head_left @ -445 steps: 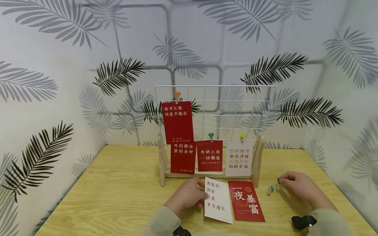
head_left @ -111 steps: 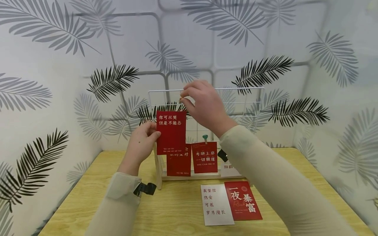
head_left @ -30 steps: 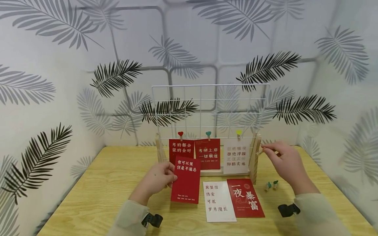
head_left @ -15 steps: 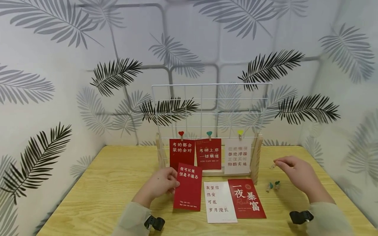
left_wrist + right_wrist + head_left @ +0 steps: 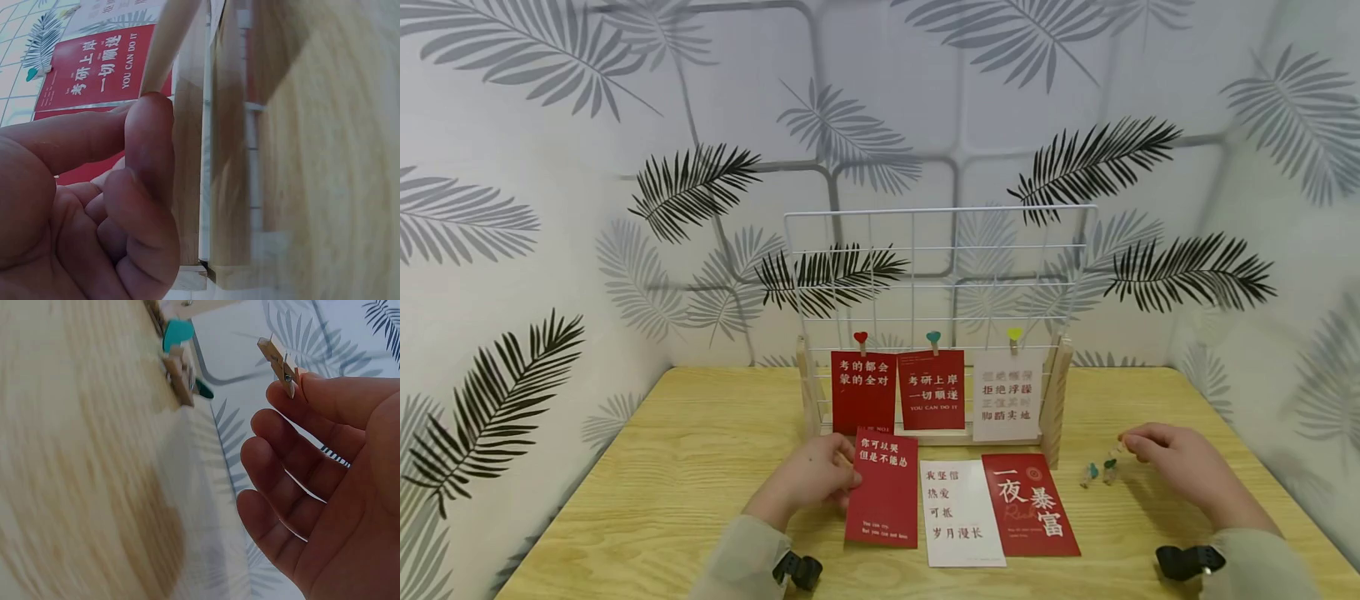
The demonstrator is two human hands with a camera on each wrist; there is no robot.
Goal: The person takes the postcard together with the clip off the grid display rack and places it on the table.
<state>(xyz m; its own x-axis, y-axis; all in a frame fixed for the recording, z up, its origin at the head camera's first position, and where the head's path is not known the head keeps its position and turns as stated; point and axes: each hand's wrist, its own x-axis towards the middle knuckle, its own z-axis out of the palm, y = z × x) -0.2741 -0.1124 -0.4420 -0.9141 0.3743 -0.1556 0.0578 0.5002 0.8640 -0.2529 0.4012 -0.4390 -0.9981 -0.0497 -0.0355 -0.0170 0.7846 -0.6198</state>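
Observation:
My left hand [image 5: 808, 475] pinches the left edge of a red card [image 5: 886, 496] with white writing, low over the table. Whether the card's lower edge touches the wood I cannot tell. In the left wrist view, thumb and forefinger meet at the card's edge. Over at the right, my right hand [image 5: 1187, 471] pinches a small wooden clothespin [image 5: 278, 359] between thumb and forefinger, its other fingers loosely bent. Two clothespins with green hearts, one of them here [image 5: 1090, 473], lie on the table beside that hand.
A white wire grid rack on wooden feet [image 5: 1056, 400] stands behind. Clipped to it are two red cards, one here [image 5: 931, 392], and a white card [image 5: 1006, 400]. Another white card [image 5: 962, 525] and a red card [image 5: 1033, 508] lie on the table [image 5: 647, 500].
The red card once clipped high on the rack's left came off it and was lowered toward the table by my left hand. My right hand carried its clothespin down and right, near the green-heart ones.

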